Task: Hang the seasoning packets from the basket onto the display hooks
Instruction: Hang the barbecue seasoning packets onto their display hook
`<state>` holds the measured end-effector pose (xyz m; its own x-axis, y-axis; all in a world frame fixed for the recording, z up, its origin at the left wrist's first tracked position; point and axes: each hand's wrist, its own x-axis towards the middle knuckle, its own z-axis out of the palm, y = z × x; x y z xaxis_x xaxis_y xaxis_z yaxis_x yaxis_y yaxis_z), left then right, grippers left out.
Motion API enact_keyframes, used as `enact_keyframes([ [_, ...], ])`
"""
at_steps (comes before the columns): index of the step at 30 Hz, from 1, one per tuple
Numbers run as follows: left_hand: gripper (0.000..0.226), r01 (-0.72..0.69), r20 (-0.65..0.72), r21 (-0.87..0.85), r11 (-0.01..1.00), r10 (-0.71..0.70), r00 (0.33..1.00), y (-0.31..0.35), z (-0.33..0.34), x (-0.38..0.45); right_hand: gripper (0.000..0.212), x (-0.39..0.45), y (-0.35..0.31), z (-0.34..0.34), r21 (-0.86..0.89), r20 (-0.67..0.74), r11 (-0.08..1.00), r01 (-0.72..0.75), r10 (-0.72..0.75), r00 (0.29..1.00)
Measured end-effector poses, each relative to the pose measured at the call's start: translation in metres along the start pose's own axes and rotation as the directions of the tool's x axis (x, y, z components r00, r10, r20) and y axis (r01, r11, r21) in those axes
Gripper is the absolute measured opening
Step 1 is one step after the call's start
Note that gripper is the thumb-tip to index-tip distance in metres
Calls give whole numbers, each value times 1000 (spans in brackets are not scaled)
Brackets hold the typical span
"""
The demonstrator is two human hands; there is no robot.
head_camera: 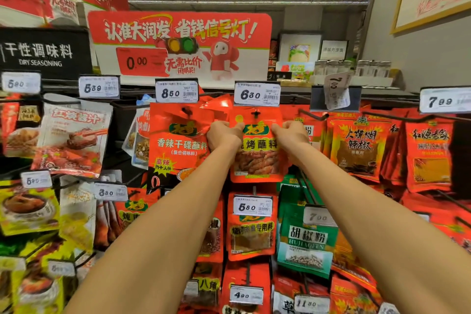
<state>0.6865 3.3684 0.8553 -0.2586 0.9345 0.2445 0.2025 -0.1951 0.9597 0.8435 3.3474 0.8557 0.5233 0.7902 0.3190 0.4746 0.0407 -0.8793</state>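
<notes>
Both forearms reach up from the bottom of the view, so you are working at full stretch. Your left hand [223, 135] and right hand [290, 135] each pinch an upper corner of the red seasoning packet [256, 150], fingers curled round its edges. It hangs below the 6.80 price tag [257, 93], its punched hole at the display hook [255, 114]; whether it is fully threaded is hard to tell. Keep the top edge level, slide it straight back along the hook, then let go. No basket is in view.
</notes>
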Motion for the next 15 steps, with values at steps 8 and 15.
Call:
enact_keyframes([
  [8,27,-194,111,6,981,192,975,-14,-32,-52,19,-58,43,-59,-5,4,996,87,-87,996],
  [15,12,23,377,-212,977,60,924,-35,-68,-122,16,-142,76,-118,345,174,938,-16,-48,984],
])
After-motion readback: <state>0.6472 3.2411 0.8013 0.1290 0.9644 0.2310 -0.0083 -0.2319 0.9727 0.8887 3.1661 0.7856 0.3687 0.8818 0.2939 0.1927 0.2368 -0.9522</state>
